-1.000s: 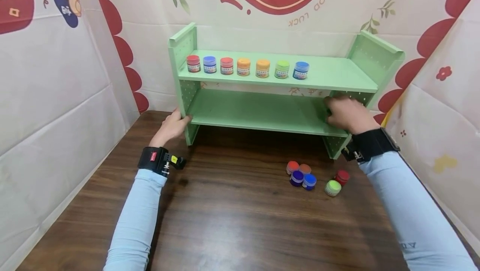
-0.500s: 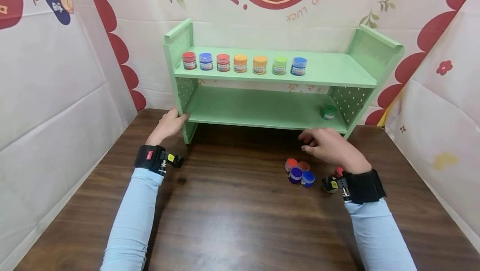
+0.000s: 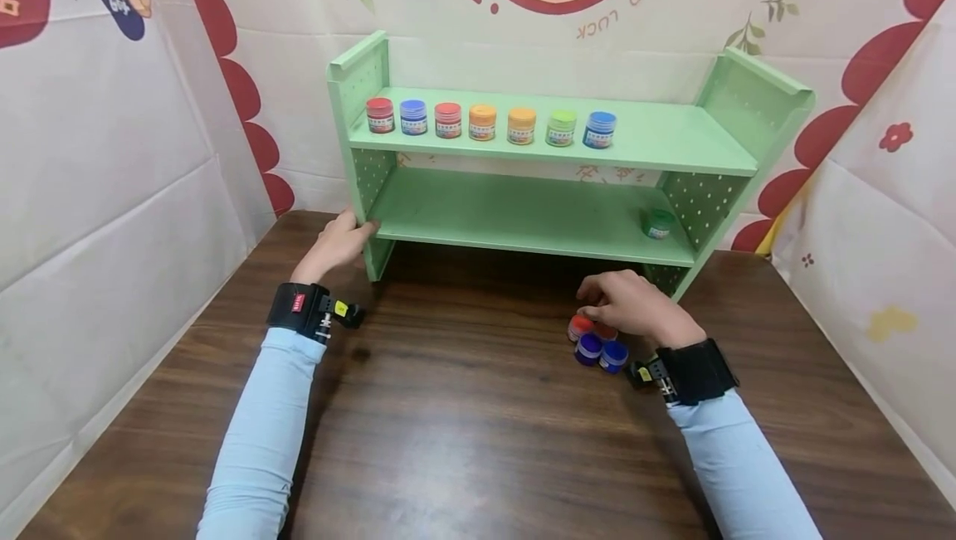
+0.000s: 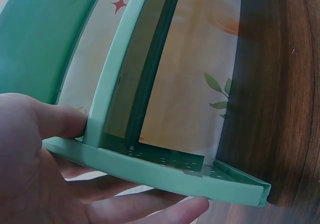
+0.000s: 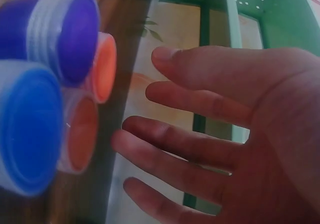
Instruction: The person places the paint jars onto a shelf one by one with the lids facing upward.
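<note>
My left hand (image 3: pixel 334 248) grips the left side panel of a green two-tier shelf (image 3: pixel 508 208); in the left wrist view its thumb lies at the shelf board, the fingers behind the panel (image 4: pixel 180 184). My right hand (image 3: pixel 631 301) hovers with loose, empty fingers over a cluster of paint jars on the table. That cluster has an orange-red jar (image 3: pixel 579 326), a purple jar (image 3: pixel 588 347), a blue jar (image 3: pixel 613 356) and a brown jar (image 5: pixel 82 134), the last mostly hidden by the hand in the head view. A dark green jar (image 3: pixel 658 224) stands on the lower tier, right end.
Several paint jars stand in a row along the upper tier, from a red one (image 3: pixel 380 115) to a blue one (image 3: pixel 600 130). Printed cloth (image 3: pixel 523 67) hangs behind and on both sides. The brown wooden table (image 3: pixel 448 424) extends in front of the shelf.
My right hand has left the lower tier's right end, where the dark green jar now shows, and moved down and left to the clustered jars. The left hand keeps its grip.
</note>
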Demonstrator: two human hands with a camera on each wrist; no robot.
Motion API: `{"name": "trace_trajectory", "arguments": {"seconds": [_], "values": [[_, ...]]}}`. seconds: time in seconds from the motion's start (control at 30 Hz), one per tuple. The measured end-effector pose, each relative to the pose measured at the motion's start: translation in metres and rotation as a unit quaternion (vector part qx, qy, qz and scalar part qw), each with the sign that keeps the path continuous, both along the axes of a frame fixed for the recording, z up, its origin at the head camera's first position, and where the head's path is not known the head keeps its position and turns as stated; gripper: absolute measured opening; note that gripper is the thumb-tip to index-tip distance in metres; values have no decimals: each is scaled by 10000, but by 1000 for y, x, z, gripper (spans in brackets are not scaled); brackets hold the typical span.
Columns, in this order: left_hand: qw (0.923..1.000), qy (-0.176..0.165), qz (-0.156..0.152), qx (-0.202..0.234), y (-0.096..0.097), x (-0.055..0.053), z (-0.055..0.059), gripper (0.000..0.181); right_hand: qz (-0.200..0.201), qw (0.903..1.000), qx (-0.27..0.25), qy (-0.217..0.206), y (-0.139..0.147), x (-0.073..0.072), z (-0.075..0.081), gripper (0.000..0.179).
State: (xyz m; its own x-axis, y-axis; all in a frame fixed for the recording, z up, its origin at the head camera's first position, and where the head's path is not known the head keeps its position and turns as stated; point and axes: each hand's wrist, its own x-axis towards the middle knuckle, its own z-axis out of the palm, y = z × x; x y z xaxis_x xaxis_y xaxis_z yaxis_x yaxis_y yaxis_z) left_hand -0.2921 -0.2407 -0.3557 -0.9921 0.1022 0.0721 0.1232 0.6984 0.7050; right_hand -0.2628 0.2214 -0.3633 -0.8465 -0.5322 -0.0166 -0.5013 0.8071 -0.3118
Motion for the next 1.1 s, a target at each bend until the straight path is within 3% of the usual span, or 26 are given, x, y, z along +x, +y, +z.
{"name": "trace_trajectory", "arguments": {"seconds": [0.3,0.57,0.8,1.1], "values": [[9999,87,36,-63,1,-2,-2,53,-43,9993,-55,-360,-8,3,-8,20],[10000,48,59,-44,0,-1,-1,54,-45,9997,66,-217,-12,3,-10,23],[9999,73,63,-90,0,1,0,55,-309,9992,179,-205,-14,5,-11,11],[9999,100,91,-35,2,0,-1,54,-127,9998,74,-108,-13,4,-14,9]]}}
